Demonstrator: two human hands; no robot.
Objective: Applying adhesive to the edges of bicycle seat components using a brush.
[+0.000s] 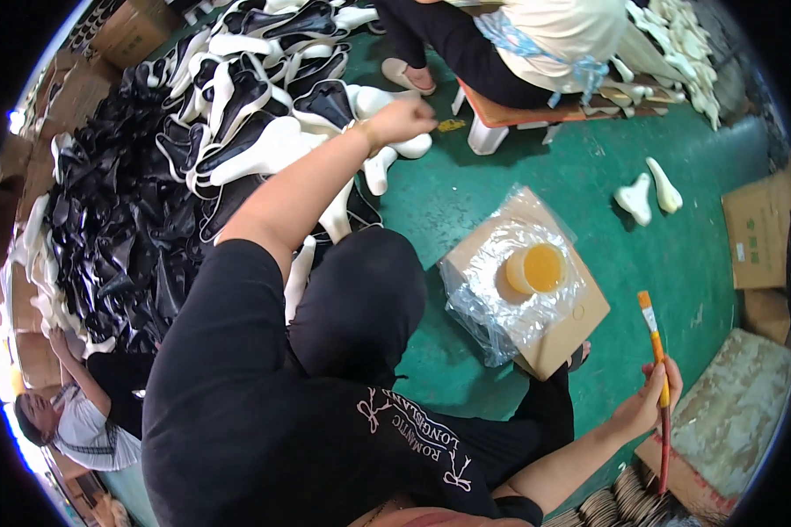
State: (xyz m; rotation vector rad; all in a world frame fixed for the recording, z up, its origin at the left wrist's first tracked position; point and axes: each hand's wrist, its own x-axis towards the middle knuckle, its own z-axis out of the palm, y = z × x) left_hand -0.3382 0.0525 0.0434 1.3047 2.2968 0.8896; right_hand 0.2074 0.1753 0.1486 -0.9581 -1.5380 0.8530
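Observation:
My left hand [402, 120] reaches over the edge of a heap of white bicycle saddle pads [264, 149], many showing black undersides. Its fingers are curled, close above a white pad, and I cannot make out what they hold. In my right hand [657, 397] is a paintbrush [649, 318] with a yellow and reddish handle, held upright with its pale bristles up. Between my hands stands a tub of amber liquid [536, 269], on crumpled clear plastic [475, 303] over a cardboard box [589, 303].
Black saddle covers [123, 228] are piled at the left. Two white pads [634, 198] lie on the green floor [677, 263]. A person sits on a low bench [501, 110] ahead; another person [88, 422] is at far left. Cardboard boxes [758, 230] stand at right.

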